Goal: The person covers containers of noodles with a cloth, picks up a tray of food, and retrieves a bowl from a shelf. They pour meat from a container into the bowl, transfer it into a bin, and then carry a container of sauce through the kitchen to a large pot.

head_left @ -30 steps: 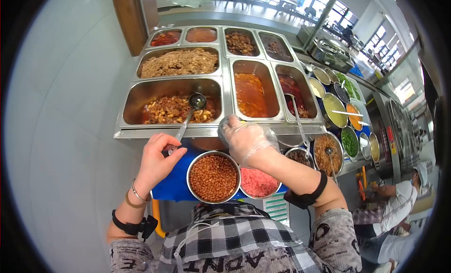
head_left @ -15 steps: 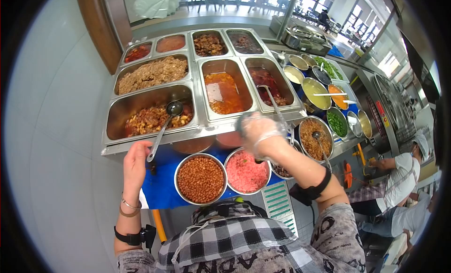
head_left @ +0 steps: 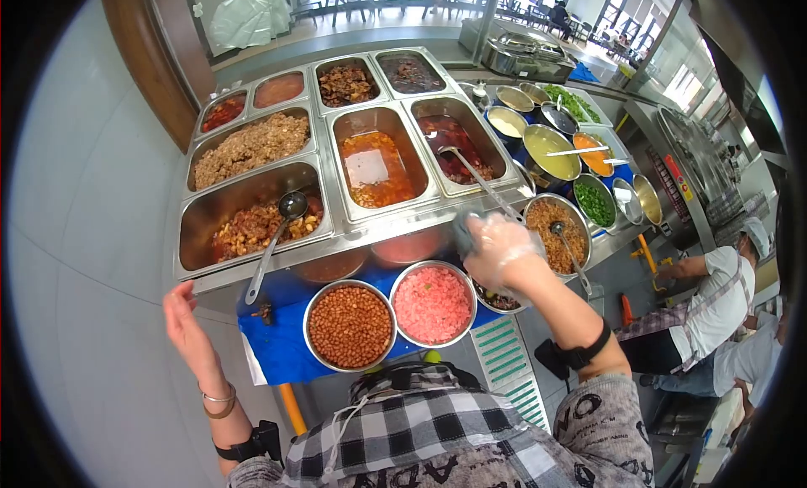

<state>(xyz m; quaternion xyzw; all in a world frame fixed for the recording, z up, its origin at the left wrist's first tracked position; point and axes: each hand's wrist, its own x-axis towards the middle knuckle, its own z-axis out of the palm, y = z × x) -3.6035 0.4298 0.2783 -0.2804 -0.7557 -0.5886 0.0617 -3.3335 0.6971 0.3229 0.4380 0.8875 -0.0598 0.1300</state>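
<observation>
My right hand (head_left: 500, 246), in a clear plastic glove, grips a bunched dark grey-green cloth (head_left: 465, 229) at the front metal edge (head_left: 370, 238) of the food counter. Just beyond it, a ladle (head_left: 483, 184) leans out of the pan of dark red sauce (head_left: 454, 143). My bare left hand (head_left: 187, 327) is raised off the counter's front left corner, loosely open and holding nothing. To its right, another ladle (head_left: 273, 251) rests in the pan of diced stew (head_left: 235, 236). Below the edge stand bowls of brown beans (head_left: 349, 327) and chopped pink food (head_left: 431, 303).
More pans fill the counter, among them brown minced food (head_left: 252, 149) and orange broth (head_left: 377, 164). At right stand a bowl of brown crumbly food (head_left: 551, 223) with a spoon, chopped greens (head_left: 594, 204) and several sauce bowls. A co-worker (head_left: 714, 299) stands further right.
My right hand and the cloth have moved right along the counter edge. My left hand has drawn away to the left and down, off the ladle handle. The view has shifted slightly.
</observation>
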